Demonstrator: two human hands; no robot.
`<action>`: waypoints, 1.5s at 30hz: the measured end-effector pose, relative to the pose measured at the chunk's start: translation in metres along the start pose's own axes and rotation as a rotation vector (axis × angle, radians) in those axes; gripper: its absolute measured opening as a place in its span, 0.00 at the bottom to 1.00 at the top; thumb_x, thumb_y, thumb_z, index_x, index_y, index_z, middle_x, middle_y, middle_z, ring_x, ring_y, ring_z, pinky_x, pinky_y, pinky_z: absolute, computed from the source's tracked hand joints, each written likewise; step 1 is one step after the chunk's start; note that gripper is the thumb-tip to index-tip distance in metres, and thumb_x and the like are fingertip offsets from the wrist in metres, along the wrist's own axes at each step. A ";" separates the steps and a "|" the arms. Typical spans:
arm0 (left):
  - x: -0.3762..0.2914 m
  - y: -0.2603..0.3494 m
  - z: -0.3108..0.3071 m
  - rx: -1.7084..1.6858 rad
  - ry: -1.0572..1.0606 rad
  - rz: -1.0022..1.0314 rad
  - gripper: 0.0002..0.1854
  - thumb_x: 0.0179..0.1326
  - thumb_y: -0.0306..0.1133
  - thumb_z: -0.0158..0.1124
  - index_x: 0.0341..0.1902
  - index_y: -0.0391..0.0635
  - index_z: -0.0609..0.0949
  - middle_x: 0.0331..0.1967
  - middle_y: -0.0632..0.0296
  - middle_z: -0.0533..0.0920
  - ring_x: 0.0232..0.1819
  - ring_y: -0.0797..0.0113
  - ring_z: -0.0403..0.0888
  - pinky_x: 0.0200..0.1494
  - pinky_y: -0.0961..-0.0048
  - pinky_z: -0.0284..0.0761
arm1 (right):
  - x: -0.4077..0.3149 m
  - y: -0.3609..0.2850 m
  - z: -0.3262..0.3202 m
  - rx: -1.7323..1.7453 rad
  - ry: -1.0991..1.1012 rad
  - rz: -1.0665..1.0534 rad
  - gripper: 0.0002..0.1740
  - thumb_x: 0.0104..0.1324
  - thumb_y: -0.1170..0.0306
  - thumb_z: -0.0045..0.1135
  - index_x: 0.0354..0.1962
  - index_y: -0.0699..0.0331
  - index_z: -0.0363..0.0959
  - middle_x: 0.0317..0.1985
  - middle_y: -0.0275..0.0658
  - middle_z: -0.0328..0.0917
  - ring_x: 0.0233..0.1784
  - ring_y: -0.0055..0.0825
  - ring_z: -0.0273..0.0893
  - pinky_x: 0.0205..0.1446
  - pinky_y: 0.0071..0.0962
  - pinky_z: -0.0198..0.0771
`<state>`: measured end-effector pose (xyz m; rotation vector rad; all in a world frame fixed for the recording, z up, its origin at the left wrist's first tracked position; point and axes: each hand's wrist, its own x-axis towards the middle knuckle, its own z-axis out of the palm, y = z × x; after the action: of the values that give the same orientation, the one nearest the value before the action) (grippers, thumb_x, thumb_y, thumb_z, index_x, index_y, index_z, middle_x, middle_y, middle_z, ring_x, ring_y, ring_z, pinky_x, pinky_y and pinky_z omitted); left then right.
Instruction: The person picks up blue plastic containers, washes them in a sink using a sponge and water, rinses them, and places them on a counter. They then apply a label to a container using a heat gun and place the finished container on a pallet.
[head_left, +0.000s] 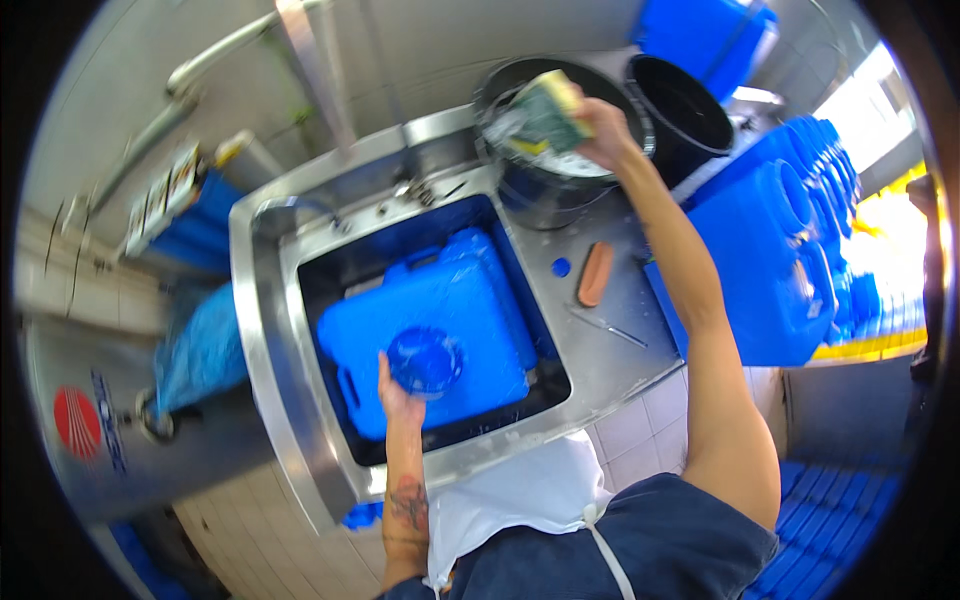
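Observation:
My right hand grips a yellow and green scouring sponge over a black bucket that holds foamy water. My left hand is at the rim of a round blue plastic piece, perhaps a lid or a bowl, above a large blue plastic jerrycan. The jerrycan lies on its side in the stainless steel sink, with another blue container partly visible behind it. Its underside is hidden.
On the steel counter lie an orange-brown scrubbing brush, a small blue cap and a thin clear tool. A second black bucket and several blue jerrycans stand at the right. A faucet rises at the sink's back left.

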<state>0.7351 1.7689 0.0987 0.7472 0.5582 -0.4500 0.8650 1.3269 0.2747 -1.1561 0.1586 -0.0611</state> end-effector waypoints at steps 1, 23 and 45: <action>-0.004 0.001 0.011 0.012 -0.032 0.024 0.30 0.68 0.54 0.53 0.61 0.41 0.72 0.59 0.53 0.76 0.60 0.55 0.74 0.64 0.53 0.68 | -0.024 -0.004 0.008 0.071 -0.131 -0.064 0.36 0.53 0.68 0.47 0.63 0.59 0.56 0.56 0.44 0.65 0.61 0.39 0.67 0.67 0.45 0.61; -0.060 0.008 0.058 0.112 -0.276 0.214 0.54 0.57 0.79 0.32 0.62 0.38 0.72 0.57 0.59 0.77 0.57 0.69 0.73 0.64 0.68 0.64 | -0.186 0.211 0.203 -0.714 -0.275 -0.771 0.12 0.69 0.66 0.45 0.46 0.56 0.75 0.54 0.42 0.73 0.61 0.44 0.66 0.59 0.45 0.53; -0.067 -0.010 0.029 0.484 -0.075 0.801 0.32 0.70 0.52 0.52 0.60 0.31 0.69 0.54 0.51 0.74 0.53 0.61 0.75 0.58 0.65 0.71 | -0.206 0.228 0.199 0.533 -0.163 0.778 0.33 0.65 0.49 0.60 0.61 0.59 0.67 0.59 0.36 0.72 0.59 0.27 0.69 0.63 0.29 0.64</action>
<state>0.6871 1.7535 0.1523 1.3296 0.0402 0.1472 0.6852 1.6261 0.1639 -0.5071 0.4104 0.6425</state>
